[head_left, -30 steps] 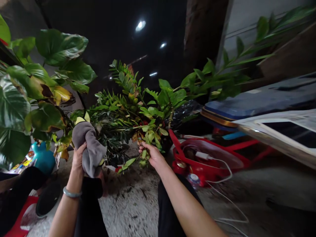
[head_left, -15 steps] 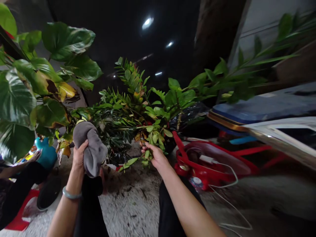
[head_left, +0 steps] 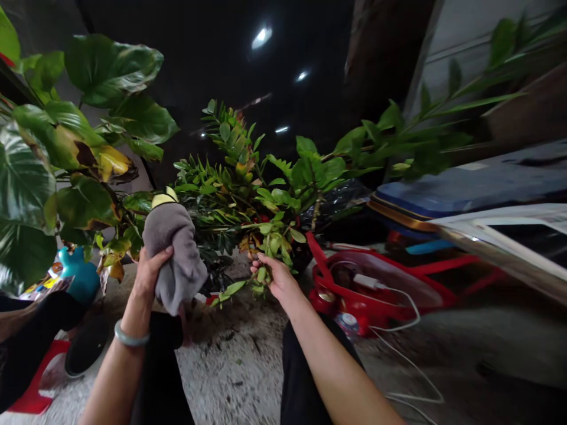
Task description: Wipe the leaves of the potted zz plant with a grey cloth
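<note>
A leafy stem [head_left: 273, 243] lies pinched in the fingertips of a person's right hand [head_left: 275, 276], its lower leaves hanging just below the fingers over a grey, litter-strewn floor [head_left: 230, 372]. The left hand [head_left: 153, 271] grips a bunched grey plush cloth [head_left: 175, 260] with a yellow, black-lined edge, thumb across the fabric. The two hands are apart, a gap of bare floor and dark foliage between them, and the cloth and the stem do not touch. The work looks under way rather than finished: both the stem and the cloth are in hand, but how many leaves have been dealt with cannot be told, nor whether the stem is attached to the plant behind it. Browned and yellowed leaves show in the foliage. Beyond the right hand spreads a ZZ plant [head_left: 233, 141], one long frond arching right; beside the cloth, a broad-leaved plant [head_left: 86, 200], a pothos by its look, carries a bright yellow leaf among the green. A pale bangle [head_left: 132, 338] circles the left wrist. At right, near the right forearm, sits a red basket [head_left: 358, 307] with a white plug [head_left: 367, 281] inside; at far left, a turquoise container [head_left: 82, 274] stands behind another person's dark-clad leg [head_left: 48, 313].
</note>
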Demonstrator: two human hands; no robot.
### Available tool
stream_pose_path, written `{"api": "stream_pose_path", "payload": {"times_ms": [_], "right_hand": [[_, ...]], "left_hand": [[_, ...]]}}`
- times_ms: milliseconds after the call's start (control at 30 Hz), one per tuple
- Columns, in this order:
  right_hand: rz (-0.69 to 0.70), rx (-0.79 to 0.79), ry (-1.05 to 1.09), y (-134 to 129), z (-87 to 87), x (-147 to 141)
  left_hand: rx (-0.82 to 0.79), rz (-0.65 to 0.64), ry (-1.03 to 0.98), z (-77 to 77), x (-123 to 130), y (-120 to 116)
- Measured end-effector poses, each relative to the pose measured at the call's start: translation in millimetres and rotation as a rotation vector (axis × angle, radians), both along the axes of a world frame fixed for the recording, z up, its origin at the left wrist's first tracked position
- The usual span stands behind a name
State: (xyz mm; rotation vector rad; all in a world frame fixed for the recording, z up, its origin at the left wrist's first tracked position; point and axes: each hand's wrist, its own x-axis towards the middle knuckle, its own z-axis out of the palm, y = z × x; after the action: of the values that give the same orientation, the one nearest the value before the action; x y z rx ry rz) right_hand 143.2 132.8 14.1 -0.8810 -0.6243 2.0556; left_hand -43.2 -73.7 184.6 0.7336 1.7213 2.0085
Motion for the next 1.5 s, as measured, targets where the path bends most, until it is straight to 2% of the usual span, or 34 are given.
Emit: {"api": "stream_pose_path", "payload": {"times_ms": [67,133,200,267,333,400,467,533,600,667,733,800,833,900,967,1033,1100,1167,1233,1300,1333,1400,1500], "right_hand": [[-0.010,0.002,0.017,-1.3,1.0,-1.5],[-0.022,0.004,0.024,-2.3,1.2,-2.2],[-0.029,0.004,0.037,-2.3,0.7,-1.8],[-0.014,0.001,0.045,-1.6,0.0,-0.7],[0.015,-0.014,0.037,-0.8,-0.4,0.4],[0.033,-0.029,0.028,-0.9,0.1,0.8],[0.027,-0.041,0.023,-2.0,1.5,0.1],[0.014,-0.044,0.011,-3.6,3.2,-1.2],[0.001,-0.035,0.003,-4.9,4.6,-2.6],[-0.011,-0.018,0.010,-5.4,5.0,-3.4],[-0.022,-0.011,0.014,-5.1,4.4,-3.2],[-0.023,-0.011,0.011,-4.5,3.0,-2.3],[-0.019,-0.011,0.009,-4.3,2.2,-1.7],[-0.006,-0.012,0.003,-4.3,1.0,-0.8],[0.005,-0.017,-0.009,-4.9,0.5,-1.0],[0.010,-0.024,-0.021,-5.6,0.8,-2.7],[0.015,-0.030,-0.033,-6.5,1.7,-4.9],[0.023,-0.035,-0.043,-7.2,2.6,-6.3],[0.029,-0.038,-0.048,-7.5,3.4,-5.4],[0.038,-0.037,-0.044,-7.4,4.0,-2.3],[0.045,-0.036,-0.042,-7.2,4.3,-0.1],[0.063,-0.037,-0.046,-6.6,4.8,4.1],[0.075,-0.045,-0.073,-6.1,5.5,6.8]], "left_hand": [[-0.062,-0.045,0.049,-9.3,-6.6,13.9],[-0.195,-0.191,0.111,-34.9,-0.8,16.8],[-0.341,-0.374,0.160,-60.8,11.0,7.5],[-0.412,-0.520,0.164,-71.0,20.1,-6.8],[-0.370,-0.516,0.149,-58.7,21.1,-15.1],[-0.223,-0.382,0.127,-30.6,14.0,-9.1],[-0.045,-0.223,0.106,-2.6,3.6,11.5],[0.059,-0.125,0.076,9.8,-3.2,39.1],[0.016,-0.113,0.052,0.6,-1.7,61.4],[-0.151,-0.192,0.083,-23.5,6.9,67.9],[-0.316,-0.321,0.132,-47.2,16.4,56.7],[-0.378,-0.416,0.113,-55.5,20.4,35.8],[-0.367,-0.432,0.077,-51.7,19.3,25.8],[-0.284,-0.397,0.013,-31.3,11.5,13.8],[-0.155,-0.308,0.009,-5.8,-0.2,16.0],[-0.049,-0.207,0.053,8.7,-9.7,28.0],[-0.062,-0.163,0.126,3.3,-11.7,39.4],[-0.198,-0.230,0.245,-18.5,-5.6,39.9],[-0.360,-0.372,0.368,-42.8,4.2,25.5],[-0.438,-0.475,0.394,-54.4,10.6,1.0],[-0.431,-0.475,0.366,-52.6,10.6,-11.8],[-0.343,-0.362,0.279,-34.9,2.9,-31.6],[-0.102,-0.030,0.177,4.1,-22.1,-35.2]]}}
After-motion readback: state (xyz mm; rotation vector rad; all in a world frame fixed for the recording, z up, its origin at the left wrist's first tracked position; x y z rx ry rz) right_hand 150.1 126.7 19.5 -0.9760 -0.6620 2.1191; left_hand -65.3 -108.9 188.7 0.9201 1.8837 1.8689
